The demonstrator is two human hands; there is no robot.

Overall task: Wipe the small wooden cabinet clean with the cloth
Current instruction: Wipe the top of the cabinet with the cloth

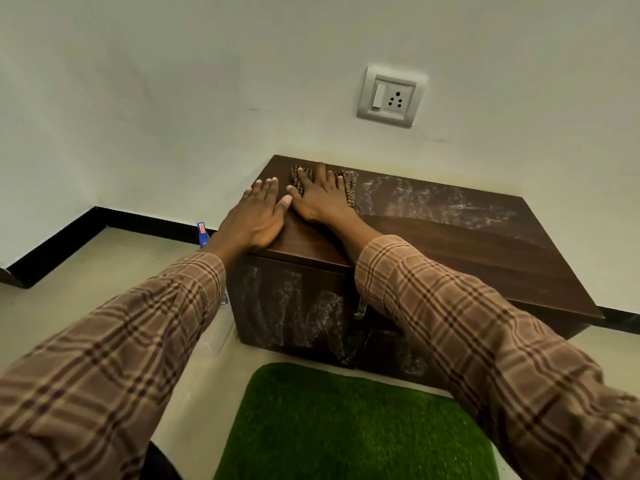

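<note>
The small dark wooden cabinet [467,247] stands against the white wall. Pale dusty smears cover the back of its top and its front doors. My right hand [320,197] presses flat, fingers spread, on a brown patterned cloth [348,187] at the top's far left corner; only the cloth's edges show around the hand. My left hand [258,216] lies flat over the cabinet's left top edge, fingers together, holding nothing. Both arms wear brown checked sleeves.
A green artificial-grass mat [353,427] lies on the pale floor in front of the cabinet. A blue bottle [202,233] stands on the floor left of the cabinet, by the black skirting. A switch and socket plate [391,95] sits on the wall above.
</note>
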